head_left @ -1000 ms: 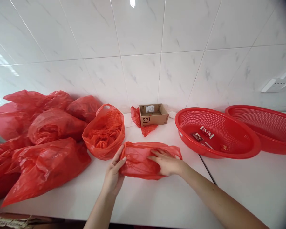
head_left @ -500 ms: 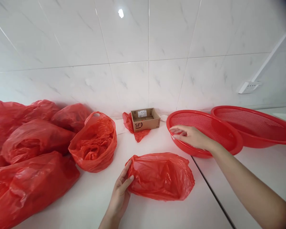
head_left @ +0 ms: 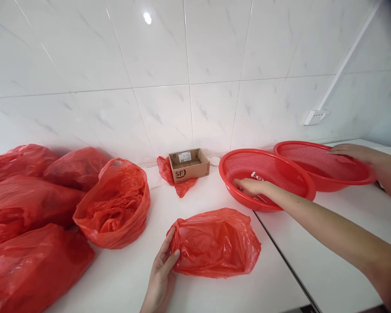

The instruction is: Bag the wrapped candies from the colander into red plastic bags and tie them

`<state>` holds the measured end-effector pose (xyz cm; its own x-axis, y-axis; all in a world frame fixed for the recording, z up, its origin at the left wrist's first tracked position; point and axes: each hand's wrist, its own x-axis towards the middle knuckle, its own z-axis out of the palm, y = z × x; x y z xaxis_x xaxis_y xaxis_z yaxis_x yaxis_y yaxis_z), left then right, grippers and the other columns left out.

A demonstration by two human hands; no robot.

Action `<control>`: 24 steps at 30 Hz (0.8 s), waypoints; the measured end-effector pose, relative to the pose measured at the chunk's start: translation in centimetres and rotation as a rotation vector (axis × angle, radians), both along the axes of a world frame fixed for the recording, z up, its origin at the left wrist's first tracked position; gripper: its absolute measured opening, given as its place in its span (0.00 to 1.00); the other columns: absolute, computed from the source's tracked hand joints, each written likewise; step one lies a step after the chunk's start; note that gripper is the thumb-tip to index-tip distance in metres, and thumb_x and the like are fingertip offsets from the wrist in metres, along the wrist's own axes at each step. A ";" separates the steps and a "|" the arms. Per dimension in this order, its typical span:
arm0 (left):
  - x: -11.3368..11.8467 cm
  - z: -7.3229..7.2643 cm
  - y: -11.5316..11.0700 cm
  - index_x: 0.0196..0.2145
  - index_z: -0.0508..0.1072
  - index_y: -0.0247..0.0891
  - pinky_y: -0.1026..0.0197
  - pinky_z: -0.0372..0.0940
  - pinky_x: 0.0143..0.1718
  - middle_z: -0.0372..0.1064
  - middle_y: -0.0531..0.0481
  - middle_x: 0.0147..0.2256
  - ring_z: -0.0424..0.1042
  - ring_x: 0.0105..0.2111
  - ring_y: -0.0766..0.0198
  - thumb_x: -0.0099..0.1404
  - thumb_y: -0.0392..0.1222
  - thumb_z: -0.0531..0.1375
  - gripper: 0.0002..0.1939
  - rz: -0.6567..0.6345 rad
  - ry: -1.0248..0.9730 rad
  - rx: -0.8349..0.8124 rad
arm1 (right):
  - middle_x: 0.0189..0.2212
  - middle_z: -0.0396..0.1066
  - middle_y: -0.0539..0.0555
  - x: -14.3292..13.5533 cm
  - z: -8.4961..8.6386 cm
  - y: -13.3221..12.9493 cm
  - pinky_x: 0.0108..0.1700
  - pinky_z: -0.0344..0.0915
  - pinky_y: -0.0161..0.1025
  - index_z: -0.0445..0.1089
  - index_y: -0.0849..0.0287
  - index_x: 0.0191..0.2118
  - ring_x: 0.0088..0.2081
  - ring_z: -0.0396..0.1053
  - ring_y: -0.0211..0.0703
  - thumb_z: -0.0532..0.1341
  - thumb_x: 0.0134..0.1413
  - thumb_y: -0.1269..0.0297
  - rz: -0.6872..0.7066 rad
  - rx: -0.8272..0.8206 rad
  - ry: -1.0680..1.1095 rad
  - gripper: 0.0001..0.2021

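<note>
My left hand (head_left: 164,261) grips the left edge of a red plastic bag (head_left: 218,243), thumb inside the rim and fingers outside. The bag lies on the table with its mouth spread wide. My right hand (head_left: 252,187) reaches down inside a red plastic colander (head_left: 299,182), near its left wall. Its fingertips are hard to make out against the basin, so whether they hold something does not show. Small white items (head_left: 256,176) lie in the colander beside and behind this hand.
Another person's hand (head_left: 352,152) rests at a second red colander (head_left: 342,180) on the right. A small cardboard box (head_left: 192,171) stands by the wall on red plastic. To the left are an open red bag (head_left: 114,234) and several full red bags (head_left: 35,269). A seam crosses the table.
My right hand has gone from above the colander's rim down into it. White items now show in it, and another person's hand has appeared at the right colander. The view has turned slightly right.
</note>
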<state>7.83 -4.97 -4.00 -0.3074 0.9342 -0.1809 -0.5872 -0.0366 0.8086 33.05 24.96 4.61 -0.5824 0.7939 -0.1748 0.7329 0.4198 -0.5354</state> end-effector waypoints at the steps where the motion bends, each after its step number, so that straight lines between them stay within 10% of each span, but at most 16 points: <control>1: 0.0 0.0 -0.1 0.60 0.65 0.50 0.47 0.56 0.61 0.46 0.50 0.67 0.47 0.66 0.44 0.61 0.43 0.63 0.29 -0.001 0.002 0.003 | 0.35 0.74 0.56 -0.1 0.7 0.0 0.36 0.68 0.41 0.67 0.56 0.38 0.34 0.72 0.46 0.62 0.51 0.63 0.006 -0.016 0.046 0.08; 7: 0.0 0.6 -0.2 0.59 0.67 0.53 0.47 0.56 0.62 0.46 0.53 0.67 0.46 0.66 0.45 0.61 0.44 0.63 0.28 0.005 0.037 0.003 | 0.51 0.69 0.60 -1.7 5.4 -4.0 0.45 0.70 0.43 0.60 0.55 0.50 0.42 0.74 0.43 0.57 0.60 0.60 0.168 -0.461 0.660 0.14; 12: -0.3 0.4 -0.2 0.60 0.65 0.52 0.46 0.55 0.62 0.48 0.51 0.67 0.48 0.65 0.44 0.60 0.44 0.64 0.30 0.003 0.034 0.013 | 0.48 0.71 0.59 -4.1 5.7 -10.0 0.34 0.72 0.38 0.62 0.54 0.54 0.35 0.75 0.42 0.58 0.61 0.56 0.350 -0.693 0.466 0.17; 20: -0.2 0.4 -0.6 0.60 0.64 0.52 0.48 0.55 0.62 0.48 0.52 0.67 0.47 0.66 0.47 0.62 0.42 0.63 0.29 0.019 0.048 0.019 | 0.48 0.71 0.59 -3.6 4.7 -5.9 0.34 0.69 0.36 0.63 0.55 0.53 0.34 0.74 0.41 0.46 0.67 0.58 -0.041 0.034 0.146 0.16; 24: 0.0 0.8 -0.7 0.61 0.63 0.52 0.48 0.56 0.61 0.47 0.52 0.67 0.48 0.66 0.48 0.63 0.42 0.61 0.29 0.015 0.041 0.013 | 0.46 0.72 0.66 0.3 3.5 -1.4 0.33 0.69 0.48 0.67 0.58 0.51 0.33 0.73 0.53 0.62 0.54 0.56 -0.229 0.126 -0.240 0.20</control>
